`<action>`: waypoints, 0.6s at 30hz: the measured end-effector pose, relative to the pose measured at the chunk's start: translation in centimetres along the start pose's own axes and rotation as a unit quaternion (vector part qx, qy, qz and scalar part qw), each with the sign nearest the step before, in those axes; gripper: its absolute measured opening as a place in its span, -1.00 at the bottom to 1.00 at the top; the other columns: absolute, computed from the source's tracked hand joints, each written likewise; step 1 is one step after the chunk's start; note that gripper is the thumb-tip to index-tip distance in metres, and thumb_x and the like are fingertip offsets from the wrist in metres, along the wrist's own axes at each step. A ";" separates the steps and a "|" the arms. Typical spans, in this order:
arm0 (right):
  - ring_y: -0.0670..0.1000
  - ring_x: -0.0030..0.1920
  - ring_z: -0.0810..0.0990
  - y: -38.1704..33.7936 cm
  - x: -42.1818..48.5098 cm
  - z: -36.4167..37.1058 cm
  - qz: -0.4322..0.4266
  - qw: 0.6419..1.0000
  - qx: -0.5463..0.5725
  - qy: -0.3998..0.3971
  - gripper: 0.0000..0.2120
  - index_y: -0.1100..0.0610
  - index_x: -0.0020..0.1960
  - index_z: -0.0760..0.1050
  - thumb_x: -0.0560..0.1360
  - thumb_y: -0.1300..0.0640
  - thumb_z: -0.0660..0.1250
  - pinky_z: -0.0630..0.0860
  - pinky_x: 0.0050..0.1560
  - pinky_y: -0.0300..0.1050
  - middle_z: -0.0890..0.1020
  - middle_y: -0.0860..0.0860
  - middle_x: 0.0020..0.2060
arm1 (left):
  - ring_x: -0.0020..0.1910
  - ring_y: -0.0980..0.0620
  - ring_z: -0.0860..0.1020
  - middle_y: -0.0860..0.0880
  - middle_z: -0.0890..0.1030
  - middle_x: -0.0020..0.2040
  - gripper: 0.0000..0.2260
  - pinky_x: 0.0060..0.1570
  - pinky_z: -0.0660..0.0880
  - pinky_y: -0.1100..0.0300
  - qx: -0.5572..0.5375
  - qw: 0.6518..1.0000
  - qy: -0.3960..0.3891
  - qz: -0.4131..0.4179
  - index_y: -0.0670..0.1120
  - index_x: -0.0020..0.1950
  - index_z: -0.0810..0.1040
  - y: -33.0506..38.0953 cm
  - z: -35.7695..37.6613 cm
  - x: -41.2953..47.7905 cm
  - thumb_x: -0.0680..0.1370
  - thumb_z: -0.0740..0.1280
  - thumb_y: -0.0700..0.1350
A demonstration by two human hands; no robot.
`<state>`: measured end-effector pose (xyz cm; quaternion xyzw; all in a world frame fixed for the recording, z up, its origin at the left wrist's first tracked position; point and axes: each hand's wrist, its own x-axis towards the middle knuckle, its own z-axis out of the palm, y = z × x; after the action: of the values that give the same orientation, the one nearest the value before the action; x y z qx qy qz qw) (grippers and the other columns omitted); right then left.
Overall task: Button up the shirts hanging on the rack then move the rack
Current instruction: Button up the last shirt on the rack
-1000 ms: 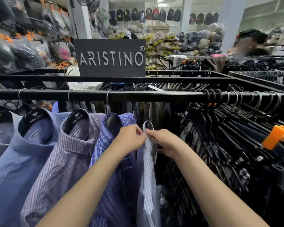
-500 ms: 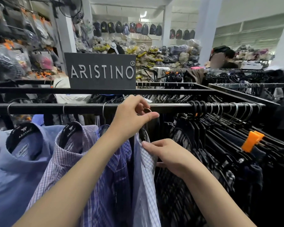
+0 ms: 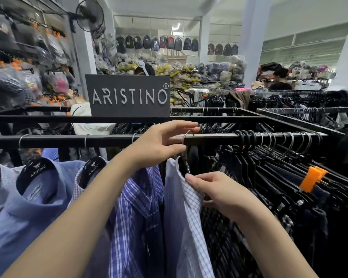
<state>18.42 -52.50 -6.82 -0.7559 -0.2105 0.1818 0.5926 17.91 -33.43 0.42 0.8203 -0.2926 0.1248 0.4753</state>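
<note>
A white checked shirt hangs from the black rack bar on a hanger whose metal hook sits over the bar. My left hand pinches that hook at the bar. My right hand grips the shirt's collar just below the hanger. To the left hang a blue plaid shirt, a pale lilac checked shirt and a plain blue shirt. The shirt fronts and their buttons are hidden from this angle.
Several dark garments on black hangers crowd the bar to the right, one with an orange clip. A dark ARISTINO sign stands on the rear bar. Further racks, bagged stock and a person lie behind.
My left hand rose from the shirt collar to the hanger hook on the bar. My right hand stayed at the collar. The view tilted up.
</note>
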 end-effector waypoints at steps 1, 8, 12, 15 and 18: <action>-0.15 -0.08 0.60 -0.2 0.0 -0.1 0.002 1.000 0.004 0.002 -0.63 0.21 0.06 0.67 0.58 -0.08 0.29 0.52 0.00 -0.20 0.73 0.08 -0.02 | 0.30 0.16 0.49 0.04 0.59 0.24 -0.58 0.30 0.43 0.15 0.014 1.000 0.013 -0.003 -0.05 0.31 0.48 0.0 -0.1 0.3 0.51 0.33 -0.38; -0.15 -0.20 0.58 -1.4 1.5 -0.2 0.020 0.999 0.041 0.007 -0.64 0.18 -0.04 0.68 0.56 -0.10 0.31 0.53 -0.04 -0.10 0.68 -0.03 -0.19 | 0.18 0.32 0.49 0.17 0.60 0.16 -0.68 0.20 0.31 0.51 0.206 0.969 0.135 0.029 0.05 0.22 0.54 -0.4 1.1 1.6 0.47 0.44 -0.08; -0.10 -0.18 0.56 -1.7 2.9 -0.6 0.045 0.998 0.048 0.014 -0.66 0.16 -0.05 0.68 0.55 -0.11 0.34 0.53 -0.05 -0.07 0.66 0.00 -0.19 | 0.21 0.28 0.48 0.15 0.58 0.20 -0.67 0.18 0.30 0.45 0.236 0.963 0.128 -0.008 0.08 0.25 0.51 -1.1 0.7 2.3 0.50 0.40 -0.06; -0.05 -0.13 0.56 -1.9 4.2 -0.7 0.065 0.997 0.044 0.028 -0.69 0.13 -0.12 0.67 0.52 -0.12 0.37 0.53 -0.02 -0.03 0.64 0.00 -0.21 | 0.26 0.18 0.48 0.09 0.57 0.23 -0.68 0.23 0.31 0.33 0.269 0.955 0.119 -0.032 0.06 0.24 0.49 -1.7 0.2 3.1 0.50 0.39 -0.05; -0.02 -0.12 0.53 -1.3 5.2 -0.6 0.086 0.995 0.021 0.035 -0.70 0.14 -0.09 0.63 0.52 -0.11 0.37 0.53 0.02 0.00 0.60 0.03 -0.20 | 0.28 0.07 0.49 0.04 0.58 0.23 -0.69 0.34 0.32 0.13 0.300 0.947 0.098 -0.056 0.02 0.23 0.45 -2.7 0.3 3.4 0.49 0.36 -0.07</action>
<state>23.02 -49.92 -5.51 -0.7643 -0.1203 0.2097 0.5978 22.25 -33.95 -0.01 0.9240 -0.1468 0.2594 0.2395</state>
